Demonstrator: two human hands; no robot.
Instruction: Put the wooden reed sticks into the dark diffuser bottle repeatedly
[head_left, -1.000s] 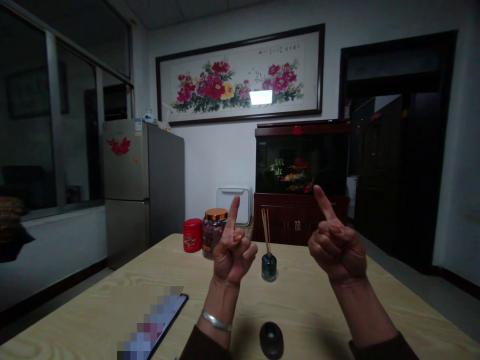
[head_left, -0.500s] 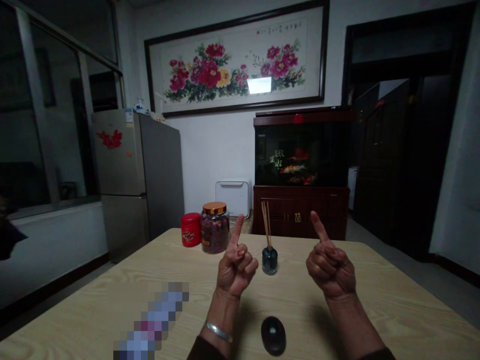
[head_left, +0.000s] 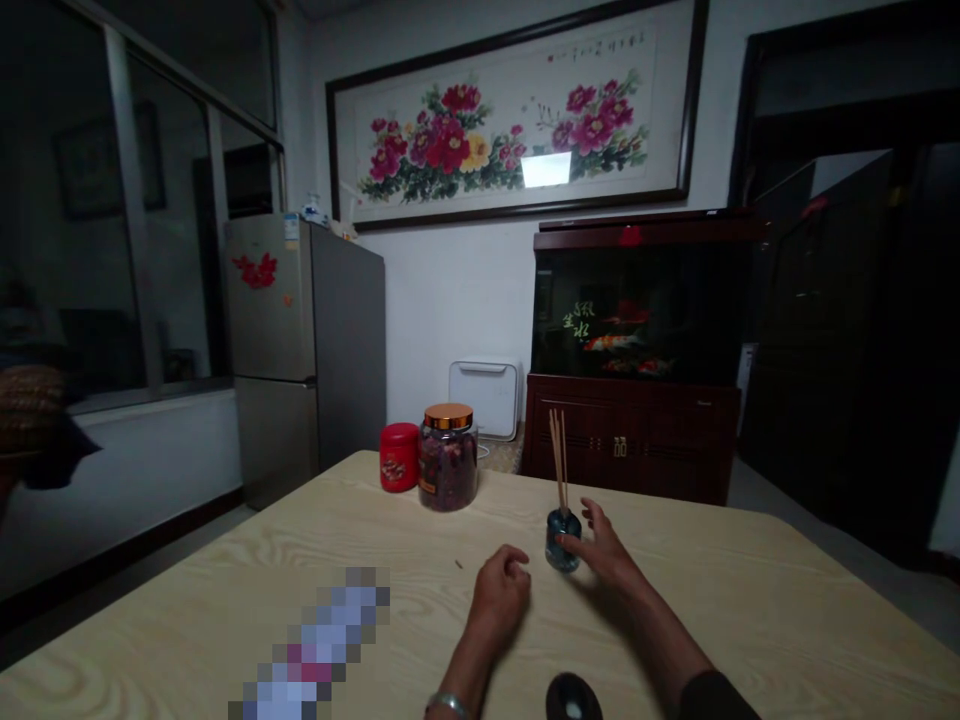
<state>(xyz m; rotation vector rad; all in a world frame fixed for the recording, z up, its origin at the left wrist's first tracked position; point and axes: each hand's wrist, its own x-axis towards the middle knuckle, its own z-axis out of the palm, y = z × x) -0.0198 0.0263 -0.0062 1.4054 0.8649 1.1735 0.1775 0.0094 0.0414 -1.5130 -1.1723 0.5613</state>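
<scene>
Head view: the right hand (head_left: 606, 550) is at the diffuser (head_left: 556, 530), which stands upright on the table (head_left: 187, 620). Thumb and fingers are parted; the thumb crosses the front of the bottle and the fingers extend past its right side. Contact between thumb and glass cannot be confirmed. The sticks (head_left: 559, 460) rise from the neck, clear of the hand.

The left hand (head_left: 501, 592) is positioned left of the diffuser and apart from it, half closed, with fingers loosely curled. The palm is hidden; whether it contains anything cannot be determined. A bracelet (head_left: 448, 705) encircles the left wrist.

Adjacent items: a black oval object (head_left: 574, 698) lies at the near edge of view, between the forearms. The jar (head_left: 448, 465) and the red can (head_left: 400, 458) stand side by side at the far edge of the table.
</scene>
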